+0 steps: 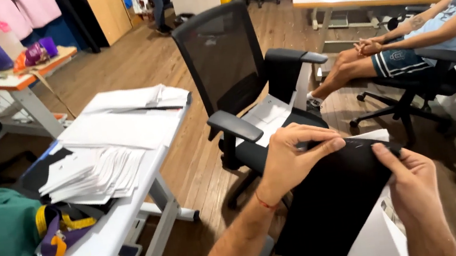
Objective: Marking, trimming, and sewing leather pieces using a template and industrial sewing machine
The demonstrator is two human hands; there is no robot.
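- Over the lap, black fabric (332,202) hangs, its lower edge cut off by the frame.
- Left hand (293,157) pinches its top edge (fingertips partly hidden).
- Right hand (414,180) pinches the same edge, near the chair (232,69).

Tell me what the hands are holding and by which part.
Both hands grip a black fabric piece along its top edge: left hand at the upper left, right hand pinching the upper right.

Both hands hold a sheet of fabric (332,202) between them, left hand (294,160) beside right hand (414,185). An office chair (245,79) stands behind; a paper-stacked table (102,244) lies left.
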